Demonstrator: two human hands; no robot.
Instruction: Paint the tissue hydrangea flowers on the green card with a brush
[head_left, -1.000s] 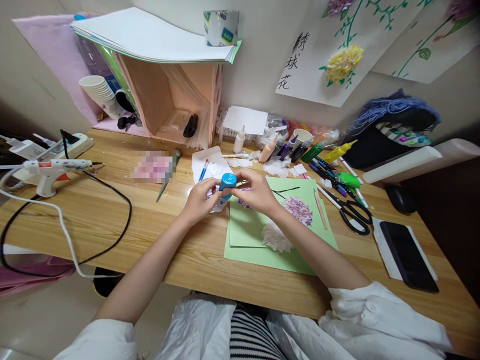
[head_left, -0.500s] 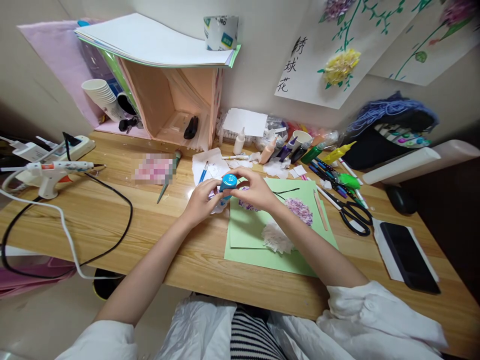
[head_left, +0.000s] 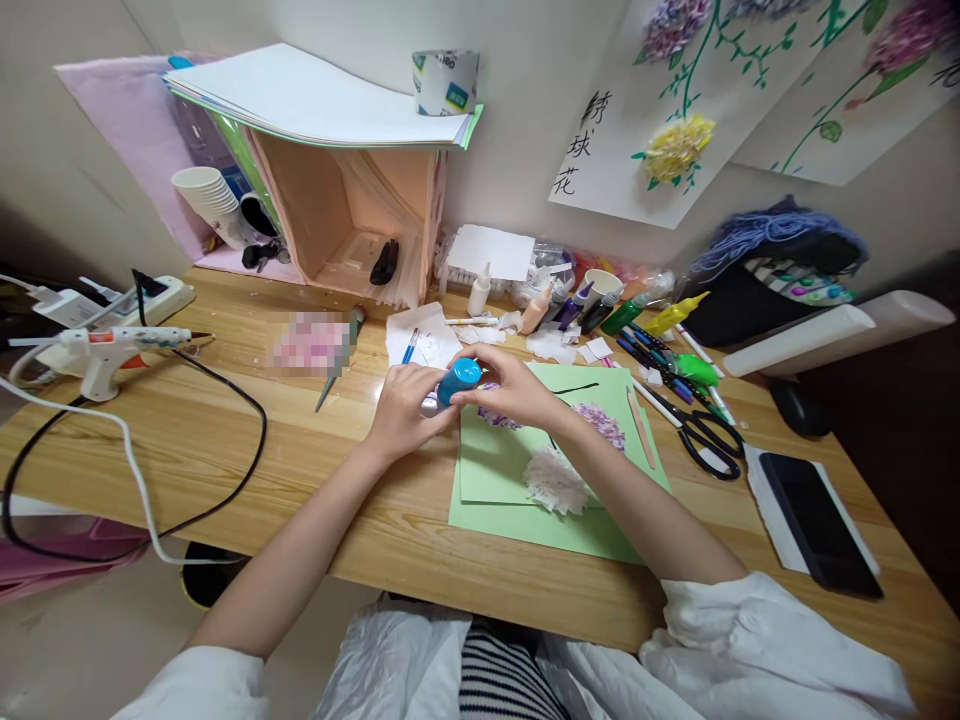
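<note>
Between both hands, over the left edge of the green paper sheets (head_left: pixel 487 470), is a blue paint bottle (head_left: pixel 459 378), tilted with its round end toward me and its other end hidden. My left hand (head_left: pixel 409 410) is closed around its left and lower side. From the right, my right hand (head_left: pixel 510 385) grips it between thumb and fingers. On the green paper lie a white ruffled paper flower (head_left: pixel 556 480) and a purple-pink flower (head_left: pixel 600 425). A second purple flower (head_left: pixel 499 408) is partly covered by my right hand. A dark drawn line runs near the top of the sheet.
White paper scraps with a blue brush (head_left: pixel 410 345) lie behind my hands. Several paint bottles (head_left: pixel 574 305) stand at the back. Black scissors (head_left: pixel 709 440), a phone (head_left: pixel 817 520) and a wooden stick (head_left: pixel 641 425) lie right. A glue gun (head_left: pixel 105 350) with looping cables occupies the left.
The bottle has tilted over in my hands, so more of its blue side shows. My left hand has turned further around it. The whole view has shifted slightly.
</note>
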